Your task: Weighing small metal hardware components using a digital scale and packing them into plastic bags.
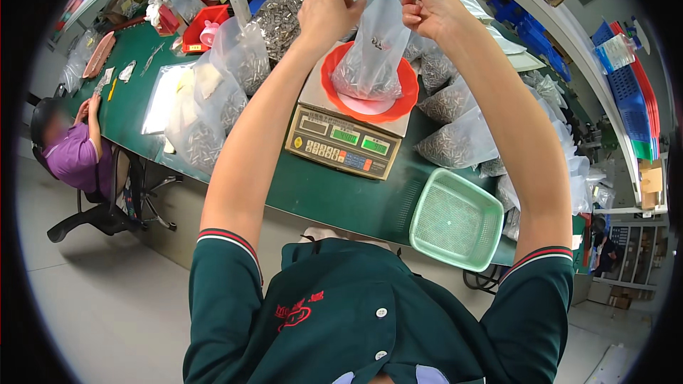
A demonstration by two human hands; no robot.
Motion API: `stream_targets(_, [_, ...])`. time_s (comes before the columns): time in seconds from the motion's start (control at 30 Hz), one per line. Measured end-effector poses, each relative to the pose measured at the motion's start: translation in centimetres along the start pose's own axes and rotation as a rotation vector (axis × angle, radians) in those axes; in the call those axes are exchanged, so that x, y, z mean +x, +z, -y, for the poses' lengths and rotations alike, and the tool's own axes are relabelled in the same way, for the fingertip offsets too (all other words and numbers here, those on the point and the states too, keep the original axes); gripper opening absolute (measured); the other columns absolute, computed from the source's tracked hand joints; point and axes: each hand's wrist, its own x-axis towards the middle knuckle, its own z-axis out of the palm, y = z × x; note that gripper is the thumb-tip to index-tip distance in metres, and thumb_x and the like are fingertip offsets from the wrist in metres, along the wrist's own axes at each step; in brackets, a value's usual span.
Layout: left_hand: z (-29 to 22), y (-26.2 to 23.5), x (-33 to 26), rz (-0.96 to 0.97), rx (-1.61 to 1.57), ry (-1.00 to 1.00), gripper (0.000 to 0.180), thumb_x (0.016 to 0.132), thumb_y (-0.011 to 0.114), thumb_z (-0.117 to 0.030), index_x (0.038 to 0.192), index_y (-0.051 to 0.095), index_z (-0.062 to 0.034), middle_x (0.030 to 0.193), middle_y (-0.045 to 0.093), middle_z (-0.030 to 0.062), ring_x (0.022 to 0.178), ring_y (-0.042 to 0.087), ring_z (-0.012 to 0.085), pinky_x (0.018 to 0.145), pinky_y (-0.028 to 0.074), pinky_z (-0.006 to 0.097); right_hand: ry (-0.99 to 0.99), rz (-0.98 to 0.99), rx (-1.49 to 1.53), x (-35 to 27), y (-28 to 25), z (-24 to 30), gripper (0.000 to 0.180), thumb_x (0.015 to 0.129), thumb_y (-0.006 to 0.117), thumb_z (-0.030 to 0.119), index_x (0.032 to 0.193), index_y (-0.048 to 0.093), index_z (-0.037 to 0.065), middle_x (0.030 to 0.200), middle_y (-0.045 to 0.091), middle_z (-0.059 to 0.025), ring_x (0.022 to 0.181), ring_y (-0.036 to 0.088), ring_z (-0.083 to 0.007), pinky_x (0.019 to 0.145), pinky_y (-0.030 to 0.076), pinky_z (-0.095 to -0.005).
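The green table (313,193) carries a scale (341,144). Atop the scale, the bag (373,50) stands in a red bowl (408,97). Your left hand (329,16) and right hand (430,11) curl beside its top; I cannot tell whether either grips. For a steady reading, probably let it rest freely. It's cloudy plastic, bulging with small silvery pieces (366,85).

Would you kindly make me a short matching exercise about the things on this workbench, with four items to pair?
Column one
1. Weighing scale
2. Mesh basket
3. Centre plastic bag
4. Round bowl

Column two
A. Orange-red
B. Pale green, near the table's front edge
C. Standing in a bowl, metal parts at its bottom
D. Showing lit green displays

Right pairs: 1-D, 2-B, 3-C, 4-A
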Motion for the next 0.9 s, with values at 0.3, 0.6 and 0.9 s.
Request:
stream_targets(0.3, [0.5, -0.9, -0.2, -0.001, 0.044, 0.05, 0.035, 0.076, 0.06, -0.039, 0.074, 0.064, -0.0041, 0.061, 0.062, 0.0066, 0.062, 0.061, 0.0229, 0.06, 0.046, 0.034, 0.037, 0.017, -0.019, -0.7, -0.6, 0.1, 0.017, 0.088, 0.039, 0.011, 0.083, 0.051, 0.0, 0.059, 0.038, -0.0001, 0.043, 0.024, -0.0061, 0.038, 0.018, -0.0208])
stream_targets(0.6, [0.4, -1.5, -0.2, 0.053, 0.009, -0.015, 0.032, 0.072, 0.063, -0.037, 0.074, 0.066, -0.0055, 0.07, 0.064, 0.0138, 0.072, 0.062, 0.032, 0.068, 0.048, 0.04, 0.005, 0.035, -0.048, -0.5, 0.1, -0.1, 0.016, 0.087, 0.043, 0.012, 0.087, 0.052, -0.001, 0.061, 0.043, -0.0016, 0.043, 0.026, -0.0058, 0.037, 0.02, -0.0197])
stream_targets(0.9, [0.0, -2.8, -1.1, -0.014, 0.0, 0.009, 0.031, 0.072, 0.063, -0.036, 0.072, 0.065, -0.0046, 0.067, 0.063, 0.013, 0.069, 0.062, 0.0322, 0.065, 0.048, 0.039, -0.31, 0.185, -0.89, 2.1, -0.1, 0.3, 0.015, 0.078, 0.051, 0.013, 0.081, 0.061, 0.003, 0.061, 0.05, 0.0006, 0.048, 0.038, -0.0081, 0.041, 0.029, -0.0237])
